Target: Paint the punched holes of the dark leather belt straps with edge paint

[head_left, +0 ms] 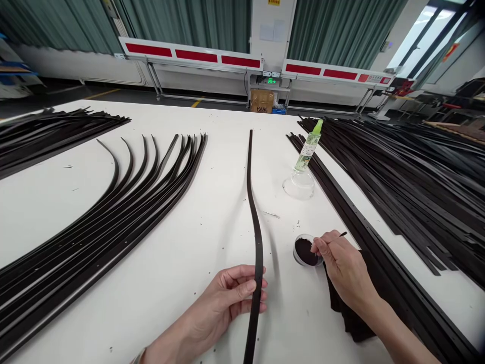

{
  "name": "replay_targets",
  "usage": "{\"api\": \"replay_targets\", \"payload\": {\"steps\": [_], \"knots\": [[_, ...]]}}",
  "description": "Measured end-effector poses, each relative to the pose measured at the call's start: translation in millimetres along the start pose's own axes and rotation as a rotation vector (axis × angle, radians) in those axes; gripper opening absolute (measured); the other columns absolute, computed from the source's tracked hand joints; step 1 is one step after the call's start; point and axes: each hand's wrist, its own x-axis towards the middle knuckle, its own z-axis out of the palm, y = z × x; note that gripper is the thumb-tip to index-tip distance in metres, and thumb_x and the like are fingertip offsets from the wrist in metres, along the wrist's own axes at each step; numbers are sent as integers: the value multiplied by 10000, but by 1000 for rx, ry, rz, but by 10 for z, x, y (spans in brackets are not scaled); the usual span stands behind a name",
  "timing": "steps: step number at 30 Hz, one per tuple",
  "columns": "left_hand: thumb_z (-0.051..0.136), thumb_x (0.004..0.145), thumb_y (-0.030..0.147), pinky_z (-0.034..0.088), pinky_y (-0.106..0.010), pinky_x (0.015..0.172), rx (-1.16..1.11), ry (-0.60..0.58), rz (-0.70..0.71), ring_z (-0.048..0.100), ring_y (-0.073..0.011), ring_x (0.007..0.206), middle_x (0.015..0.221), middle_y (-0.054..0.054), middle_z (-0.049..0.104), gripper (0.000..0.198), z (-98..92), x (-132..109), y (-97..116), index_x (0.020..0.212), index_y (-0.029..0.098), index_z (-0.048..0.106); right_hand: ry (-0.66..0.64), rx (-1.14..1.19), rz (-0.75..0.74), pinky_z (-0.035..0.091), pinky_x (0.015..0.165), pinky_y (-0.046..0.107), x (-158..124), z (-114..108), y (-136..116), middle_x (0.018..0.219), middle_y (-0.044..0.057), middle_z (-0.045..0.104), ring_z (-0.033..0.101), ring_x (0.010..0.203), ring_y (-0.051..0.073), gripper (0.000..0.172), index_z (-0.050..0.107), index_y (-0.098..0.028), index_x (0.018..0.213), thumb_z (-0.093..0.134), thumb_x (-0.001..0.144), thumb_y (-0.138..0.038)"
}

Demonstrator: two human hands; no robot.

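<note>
My left hand (231,293) is closed around a long, narrow dark strap (258,247), thumb on its near face and fingers behind. The strap stands partly off the table and curves away to its far end. In my right hand (341,263) is a thin dark stick, perhaps a fine brush (343,234), pinched between thumb and fingers. Its lower tip is hidden by the fingers over a small round dish (296,258) of blackish-brown liquid or paste. Under my right wrist lies a dark cloth (341,303).
Many dark straps (125,242) fan out on the left; more straps (397,187) are piled on the right. A green-capped spray bottle (307,151) stands in a clear plastic holder (299,186). Small dark specks dot the white table (166,283). Beyond it stand red-and-white benches (197,55).
</note>
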Motion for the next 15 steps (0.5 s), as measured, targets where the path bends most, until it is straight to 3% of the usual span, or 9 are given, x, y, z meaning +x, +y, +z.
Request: {"api": "replay_targets", "payload": {"steps": [11, 15], "knots": [[707, 814, 211, 546, -314, 770, 4, -25, 3, 640, -151, 787, 924, -64, 676, 177, -1, -9, -5, 981, 153, 716, -19, -34, -23, 398, 621, 299, -8, 43, 44, 696, 19, 595, 492, 695, 156, 296, 553, -197, 745, 407, 997, -249], [712, 811, 215, 546, -313, 766, 3, -18, 3, 640, -149, 781, 916, -64, 678, 162, -6, -10, -1, 959, 150, 714, 29, -11, -18, 419, 643, 301, -15, -39, -6, 700, 30, 597, 515, 721, 163, 307, 570, -197, 754, 401, 998, -275]]}}
